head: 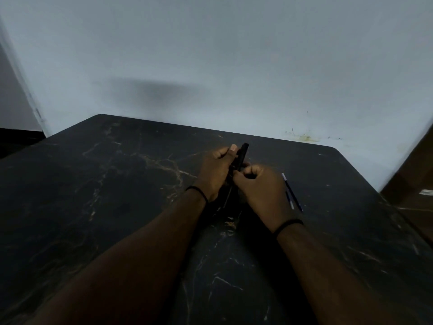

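Held thing: a slim black stick-shaped object, raised just above the middle of the desk. It is tilted, with its top end pointing away towards the wall. What it is exactly cannot be told in the dim light.
Left hand: fingers curled round the upper part of the object, thumb lying straight along its side.
Right hand: fingers curled tight, pinching the lower part of the object. It sits close against the left hand.
Wrists: a thin black band on the left wrist and another on the right wrist.
Desk: a dark marble-patterned top with pale veins and rounded far corners, pushed up to the wall.
Beside the hands: a thin blue and white pen lying on the desk just right of the right hand.
Wall: plain pale grey-blue, with a yellowish smear low down.
Right edge: a brown cardboard box.
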The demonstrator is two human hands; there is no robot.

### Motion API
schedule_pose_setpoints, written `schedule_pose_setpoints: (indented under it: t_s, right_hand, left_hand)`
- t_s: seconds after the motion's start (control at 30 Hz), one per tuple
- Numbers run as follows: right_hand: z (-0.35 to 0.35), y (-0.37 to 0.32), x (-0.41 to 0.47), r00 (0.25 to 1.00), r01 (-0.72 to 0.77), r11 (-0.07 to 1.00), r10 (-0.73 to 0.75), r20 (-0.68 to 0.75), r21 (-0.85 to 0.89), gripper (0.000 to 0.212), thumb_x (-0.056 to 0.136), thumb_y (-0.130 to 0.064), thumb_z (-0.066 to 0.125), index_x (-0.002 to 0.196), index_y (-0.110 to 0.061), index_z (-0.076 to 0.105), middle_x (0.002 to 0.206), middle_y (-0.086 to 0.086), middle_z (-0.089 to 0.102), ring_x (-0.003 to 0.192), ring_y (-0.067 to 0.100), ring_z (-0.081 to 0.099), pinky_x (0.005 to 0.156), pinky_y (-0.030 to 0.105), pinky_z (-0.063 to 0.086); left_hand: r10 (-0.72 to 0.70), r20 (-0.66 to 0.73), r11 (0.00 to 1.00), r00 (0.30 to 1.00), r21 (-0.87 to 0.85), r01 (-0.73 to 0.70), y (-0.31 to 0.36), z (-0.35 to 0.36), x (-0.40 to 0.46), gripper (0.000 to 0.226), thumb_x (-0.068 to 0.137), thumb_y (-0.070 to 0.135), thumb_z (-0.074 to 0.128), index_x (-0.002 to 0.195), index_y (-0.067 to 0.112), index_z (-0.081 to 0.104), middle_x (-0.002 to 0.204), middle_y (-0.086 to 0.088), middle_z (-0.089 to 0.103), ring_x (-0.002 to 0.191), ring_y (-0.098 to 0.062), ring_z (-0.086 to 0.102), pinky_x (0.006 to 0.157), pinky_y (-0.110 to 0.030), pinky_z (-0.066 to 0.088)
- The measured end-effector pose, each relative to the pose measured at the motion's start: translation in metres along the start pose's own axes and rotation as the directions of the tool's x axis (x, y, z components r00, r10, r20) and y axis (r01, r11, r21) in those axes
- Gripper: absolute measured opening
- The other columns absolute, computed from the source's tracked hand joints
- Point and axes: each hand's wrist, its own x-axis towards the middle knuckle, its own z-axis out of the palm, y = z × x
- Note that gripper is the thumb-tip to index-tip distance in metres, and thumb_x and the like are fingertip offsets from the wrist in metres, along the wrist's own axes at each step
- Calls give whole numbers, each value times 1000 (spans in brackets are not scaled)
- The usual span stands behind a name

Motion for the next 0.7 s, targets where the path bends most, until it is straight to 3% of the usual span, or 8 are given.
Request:
schedule_pose_setpoints:
  t_s: [0.07,0.1,0.17,0.2,0.3,0.37,0.47,0.7]
  right_hand:
    - [-3,4,3,998,-3,1000,3,-64,-3,30,88,-40,66,64,-23,59,55,-7,58,50,-4,52,50,23,36]
    - [-4,6,4,994,-5,1000,6,-106,2,30,89,-40,65,65,-24,56,56,-8,56,52,-6,51,50,21,34]
    - [-7,11,8,984,-16,1000,15,-178,-4,29,90,-41,62,67,-26,53,58,-9,53,55,-8,50,51,21,32]
    - [-9,12,9,978,-23,1000,20,-207,-15,29,91,-42,60,68,-26,52,59,-9,53,56,-9,50,50,21,31]
    - [-13,15,11,950,16,1000,-14,-313,3,27,93,-42,55,71,-29,47,62,-10,54,60,-11,53,46,11,30]
    - [-13,16,11,925,85,996,-79,-373,0,25,91,-44,53,71,-31,45,63,-12,55,62,-10,54,49,7,36]
    - [-10,21,11,937,85,991,-113,-330,-100,25,93,-44,53,72,-32,47,63,-14,55,63,-8,55,46,8,33]
    - [-1,18,12,999,-44,903,29,-42,-428,27,92,-42,52,73,-22,54,71,-2,61,67,17,57,61,31,38]
  left_hand:
    - [62,-89,988,994,146,-48,-1,-4,2,34,101,28,52,83,6,69,66,-6,67,47,-5,58,46,-20,44]
    - [147,-108,940,983,325,-105,-2,-8,4,39,101,31,51,77,6,67,64,-9,64,48,-7,54,47,-25,43]
    - [267,-4,685,964,704,-187,-8,-14,8,52,99,44,49,60,11,55,55,-6,52,48,-13,46,50,-31,37]
    - [240,42,554,970,815,-172,-9,-15,9,58,97,53,47,54,14,47,51,-1,46,46,-14,41,49,-29,34]
    - [113,121,303,986,941,-151,-13,-8,9,63,87,70,46,51,18,43,52,5,45,49,-16,45,52,-26,41]
    - [123,171,194,978,962,-192,-15,-3,10,51,83,66,51,58,23,43,64,6,50,62,-18,52,58,-28,41]
    - [85,142,168,986,974,-154,-16,-3,13,30,84,52,54,72,25,48,82,2,57,75,-20,54,65,-30,41]
    - [208,-126,341,970,939,49,-7,-22,14,20,90,31,50,79,17,57,86,-6,66,80,-26,64,64,-30,43]
